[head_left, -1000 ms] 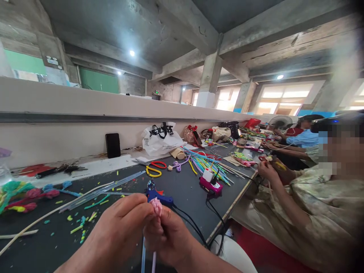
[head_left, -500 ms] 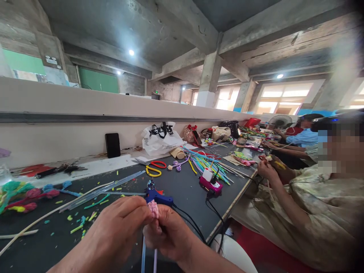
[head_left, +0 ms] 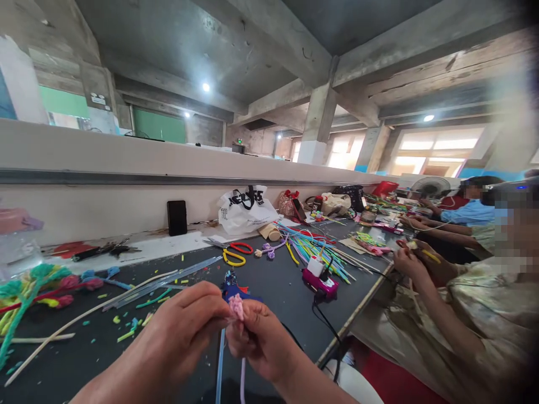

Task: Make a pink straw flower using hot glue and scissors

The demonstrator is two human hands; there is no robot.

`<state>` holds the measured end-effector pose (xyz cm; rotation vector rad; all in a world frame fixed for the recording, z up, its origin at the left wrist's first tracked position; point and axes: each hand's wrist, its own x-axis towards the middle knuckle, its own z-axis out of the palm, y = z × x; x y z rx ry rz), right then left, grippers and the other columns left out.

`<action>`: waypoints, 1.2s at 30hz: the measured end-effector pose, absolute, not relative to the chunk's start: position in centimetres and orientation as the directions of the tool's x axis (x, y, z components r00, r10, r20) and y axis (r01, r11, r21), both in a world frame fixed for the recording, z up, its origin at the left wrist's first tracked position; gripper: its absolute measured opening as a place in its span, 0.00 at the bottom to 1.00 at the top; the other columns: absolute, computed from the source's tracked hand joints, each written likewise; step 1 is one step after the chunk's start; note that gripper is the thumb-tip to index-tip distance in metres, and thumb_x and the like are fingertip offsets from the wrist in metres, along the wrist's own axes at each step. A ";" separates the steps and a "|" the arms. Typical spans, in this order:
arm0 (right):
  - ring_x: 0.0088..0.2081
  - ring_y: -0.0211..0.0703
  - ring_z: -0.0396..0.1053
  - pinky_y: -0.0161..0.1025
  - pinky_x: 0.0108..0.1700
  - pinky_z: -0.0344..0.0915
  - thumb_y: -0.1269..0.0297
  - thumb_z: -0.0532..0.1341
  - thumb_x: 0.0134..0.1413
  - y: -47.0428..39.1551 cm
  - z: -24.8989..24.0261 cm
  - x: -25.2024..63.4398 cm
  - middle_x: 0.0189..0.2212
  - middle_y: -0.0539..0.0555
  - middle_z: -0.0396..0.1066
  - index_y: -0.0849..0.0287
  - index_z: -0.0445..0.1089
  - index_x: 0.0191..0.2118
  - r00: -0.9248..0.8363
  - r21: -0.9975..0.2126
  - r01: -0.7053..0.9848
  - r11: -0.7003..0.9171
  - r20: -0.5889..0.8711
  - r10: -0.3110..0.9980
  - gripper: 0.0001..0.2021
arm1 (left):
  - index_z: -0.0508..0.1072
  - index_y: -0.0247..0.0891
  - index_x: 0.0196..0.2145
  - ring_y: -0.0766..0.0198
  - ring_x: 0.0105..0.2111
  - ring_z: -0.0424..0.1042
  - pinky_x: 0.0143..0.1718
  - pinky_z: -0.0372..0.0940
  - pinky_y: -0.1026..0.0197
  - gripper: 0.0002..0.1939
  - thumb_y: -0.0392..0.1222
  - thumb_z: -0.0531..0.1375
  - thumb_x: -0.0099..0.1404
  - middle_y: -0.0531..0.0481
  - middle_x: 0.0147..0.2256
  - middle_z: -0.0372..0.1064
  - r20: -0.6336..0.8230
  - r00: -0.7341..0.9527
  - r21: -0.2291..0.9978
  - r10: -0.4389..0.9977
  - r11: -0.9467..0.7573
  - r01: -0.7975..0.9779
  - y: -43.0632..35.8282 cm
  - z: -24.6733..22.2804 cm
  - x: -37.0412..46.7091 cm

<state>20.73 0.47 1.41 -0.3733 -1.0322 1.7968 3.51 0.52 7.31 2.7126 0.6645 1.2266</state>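
Note:
Both hands meet over the near edge of the dark table, on a small knobbly pink chenille piece [head_left: 236, 306]. My right hand [head_left: 265, 339] pinches it between thumb and fingers. From the other side, the bent fingers of my left hand [head_left: 181, 331] close on its edge; the fingertips are partly hidden. A pale lavender stem [head_left: 243, 381] hangs below my right hand; whether it joins the pink piece is hidden. Just behind the hands lies a blue glue gun [head_left: 242, 292], partly covered. A translucent bluish stick [head_left: 220, 365] runs down beside the lavender stem.
Scissors [head_left: 236, 257], coloured stems [head_left: 311, 247] and a magenta power strip [head_left: 320, 283] lie beyond. Green and yellow scraps [head_left: 126, 335] and fuzzy chenille pieces [head_left: 42, 286] are at left. A phone [head_left: 177, 217] leans on the partition. A co-worker [head_left: 455, 314] sits at right.
The view has shifted slightly, so the table things appear further right. Both hands still hold the pink piece, which is turned a little and now covers more of the glue gun.

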 end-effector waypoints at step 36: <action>0.18 0.29 0.43 0.32 0.20 0.38 0.50 0.62 0.50 0.3 1.1 19.9 0.16 0.43 0.51 0.61 0.62 0.22 -0.116 -0.880 -0.449 0.157 0.231 0.966 0.19 | 0.71 0.41 0.33 0.66 0.32 0.71 0.33 0.67 0.66 0.06 0.33 0.55 0.62 0.52 0.30 0.71 0.808 0.376 0.269 0.454 -0.851 0.451 0.6 4.8 5.0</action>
